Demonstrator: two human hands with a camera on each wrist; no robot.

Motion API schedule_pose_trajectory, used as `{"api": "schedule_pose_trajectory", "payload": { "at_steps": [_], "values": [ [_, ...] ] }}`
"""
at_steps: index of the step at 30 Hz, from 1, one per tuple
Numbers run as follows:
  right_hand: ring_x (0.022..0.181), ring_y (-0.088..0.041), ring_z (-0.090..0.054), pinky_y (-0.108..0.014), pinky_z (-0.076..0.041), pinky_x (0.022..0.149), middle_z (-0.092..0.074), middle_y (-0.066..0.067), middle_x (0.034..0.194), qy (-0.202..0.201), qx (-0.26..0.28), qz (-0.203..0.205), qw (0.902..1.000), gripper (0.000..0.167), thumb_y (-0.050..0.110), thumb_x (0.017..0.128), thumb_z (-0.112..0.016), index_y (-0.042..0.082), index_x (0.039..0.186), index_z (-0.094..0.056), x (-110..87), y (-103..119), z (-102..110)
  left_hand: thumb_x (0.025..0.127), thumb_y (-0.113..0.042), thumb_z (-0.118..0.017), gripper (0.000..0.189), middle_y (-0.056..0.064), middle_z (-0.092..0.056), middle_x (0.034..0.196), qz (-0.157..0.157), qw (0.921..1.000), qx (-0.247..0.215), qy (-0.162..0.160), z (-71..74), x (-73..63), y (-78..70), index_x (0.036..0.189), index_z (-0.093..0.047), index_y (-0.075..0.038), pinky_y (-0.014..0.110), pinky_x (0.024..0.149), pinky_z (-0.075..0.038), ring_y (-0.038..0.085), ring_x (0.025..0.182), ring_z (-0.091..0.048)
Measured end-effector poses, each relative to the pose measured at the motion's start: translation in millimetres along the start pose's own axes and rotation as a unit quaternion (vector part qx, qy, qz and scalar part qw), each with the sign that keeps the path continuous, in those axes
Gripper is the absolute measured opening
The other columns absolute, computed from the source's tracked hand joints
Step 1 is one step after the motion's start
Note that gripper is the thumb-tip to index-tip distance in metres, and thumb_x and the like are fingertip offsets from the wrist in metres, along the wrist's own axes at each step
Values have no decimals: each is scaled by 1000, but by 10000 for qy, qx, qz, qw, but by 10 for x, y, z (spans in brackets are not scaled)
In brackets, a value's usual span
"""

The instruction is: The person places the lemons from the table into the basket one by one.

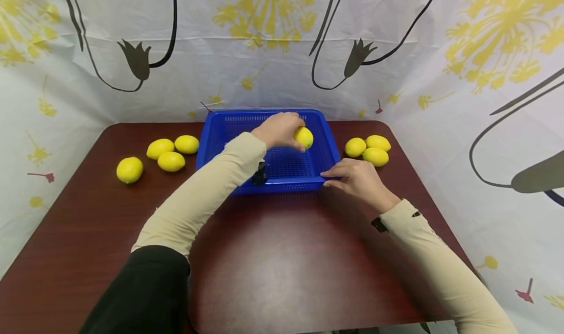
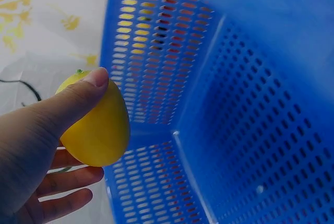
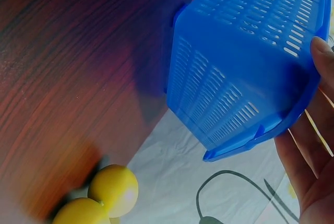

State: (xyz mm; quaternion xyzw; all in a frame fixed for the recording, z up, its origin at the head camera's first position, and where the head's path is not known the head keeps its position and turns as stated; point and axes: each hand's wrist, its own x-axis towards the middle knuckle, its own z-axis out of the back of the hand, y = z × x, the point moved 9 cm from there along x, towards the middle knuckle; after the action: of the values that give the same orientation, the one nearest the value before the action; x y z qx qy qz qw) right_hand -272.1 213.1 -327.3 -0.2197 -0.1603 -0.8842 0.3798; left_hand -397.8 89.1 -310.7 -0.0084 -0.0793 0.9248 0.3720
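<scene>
Lemon over the basket

So we've got the left hand pinching that lemon between thumb and fingers, just above the middle of the frame, over the basket's right half. We see the right hand pinching the rim at the near right corner. Four more lemons sit on the table at left, three at right.

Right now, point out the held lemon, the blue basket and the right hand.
Held lemon [image 2: 100, 131]: left wrist view, on its side below the thumb.
Blue basket [image 1: 290, 165]: head view, on its bare floor.
Right hand [image 1: 362, 181]: head view, on the back of the hand.
</scene>
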Motion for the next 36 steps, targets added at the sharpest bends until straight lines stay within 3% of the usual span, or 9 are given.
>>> {"api": "schedule_pose_trajectory", "payload": {
  "at_steps": [5, 17, 25, 36],
  "values": [
    [80, -13, -70, -31, -56, 64, -78, 2, 86, -57, -27, 15, 10000, 27, 24, 71, -88, 18, 97, -81, -9, 2, -1, 77, -51, -81, 64, 8, -66, 119, -134, 9998, 62, 143, -146, 35, -79, 123, -66, -9, 38, 97, -50, 23, 107, -61],
    [79, -12, -69, -30, -56, 65, -77, 2, 86, -378, -51, 152, 9992, 29, 22, 67, -91, 17, 94, -82, -35, 27, 39, 78, -48, -81, 58, 7, -67, 114, -439, 9971, 92, 614, -325, 58, -307, 119, -68, -9, 37, 94, -51, 22, 102, -62],
    [77, -10, -60, -24, -51, 62, -70, 2, 85, -539, 22, 237, 9983, 29, 21, 66, -92, 15, 92, -82, -51, 43, 59, 77, -51, -80, 55, 5, -68, 108, -493, 9957, 260, 742, -460, 103, -383, 112, -69, -9, 34, 89, -53, 19, 95, -62],
    [77, -9, -59, -23, -51, 62, -69, 3, 83, -530, 84, 189, 9984, 27, 23, 68, -90, 16, 93, -82, -59, 28, 55, 81, -48, -77, 44, 2, -70, 101, -580, 9927, 464, 950, -631, 113, -480, 104, -71, -10, 33, 83, -54, 17, 89, -60]
  ]
}}
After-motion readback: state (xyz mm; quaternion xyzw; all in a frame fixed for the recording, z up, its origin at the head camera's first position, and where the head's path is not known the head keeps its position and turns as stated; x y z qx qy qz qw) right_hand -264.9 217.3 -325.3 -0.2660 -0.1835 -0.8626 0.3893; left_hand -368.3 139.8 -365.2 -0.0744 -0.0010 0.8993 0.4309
